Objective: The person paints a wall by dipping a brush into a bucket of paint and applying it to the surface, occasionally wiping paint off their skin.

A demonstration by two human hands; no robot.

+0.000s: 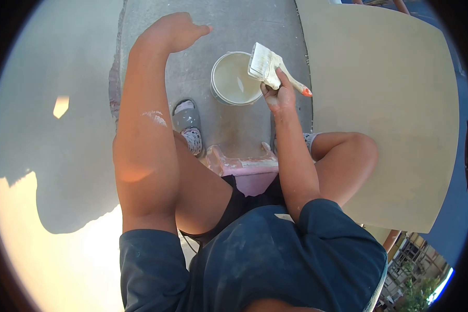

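My right hand (pixel 280 96) is closed around a wide paintbrush (pixel 269 66) caked with pale paint, its bristles up to the left and its red-tipped handle end to the right. Just left of the brush a round bucket (pixel 214 83) stands on the floor with cream-coloured paint inside; the brush overlaps its right rim in view. My left hand (pixel 178 32) is stretched forward, bent at the wrist, farther out and left of the bucket. One finger or thumb points right from it, the other fingers are mostly hidden, and nothing shows in it.
A large pale panel (pixel 379 104) fills the right side. At left, a grey surface (pixel 78 62) carries shadow and bright sunlight. Between my legs is a paint-stained pink stool (pixel 244 166). My foot in a grey slipper (pixel 187 118) rests on the concrete floor (pixel 229 28).
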